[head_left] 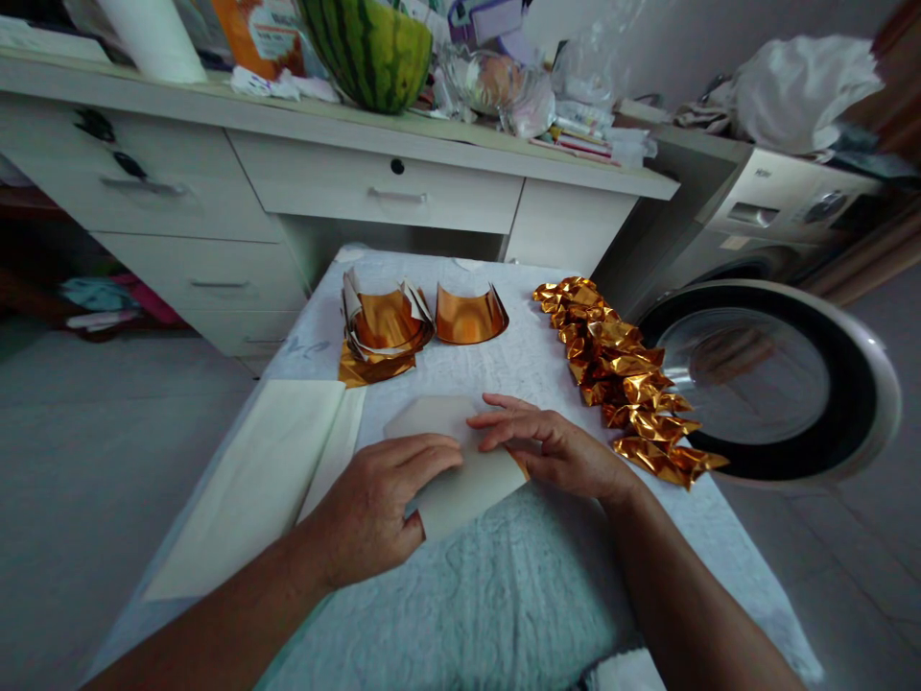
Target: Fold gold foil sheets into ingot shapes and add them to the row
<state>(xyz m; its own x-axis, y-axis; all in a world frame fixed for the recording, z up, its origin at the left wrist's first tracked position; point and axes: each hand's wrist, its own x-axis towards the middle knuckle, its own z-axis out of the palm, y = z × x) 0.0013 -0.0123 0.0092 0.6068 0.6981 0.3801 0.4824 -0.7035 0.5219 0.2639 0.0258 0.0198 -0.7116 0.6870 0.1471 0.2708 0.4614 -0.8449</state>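
A sheet of foil paper, pale side up with a bit of gold at its right edge, lies between my hands at the near edge of the cloth-covered table. My left hand is closed on its left side, fingers over the top and thumb at the lower edge. On the right side, my right hand grips the sheet, fingertips on top and thumb partly hidden. Beyond it stand a stack of curled gold foil sheets and a single curled sheet. Folded gold foil pieces form a row at right.
White paper sheets lie along the table's left side. A washing machine's open round door hangs close to the table's right edge. Behind is a white drawer unit bearing a cut watermelon, a paper roll and plastic bags.
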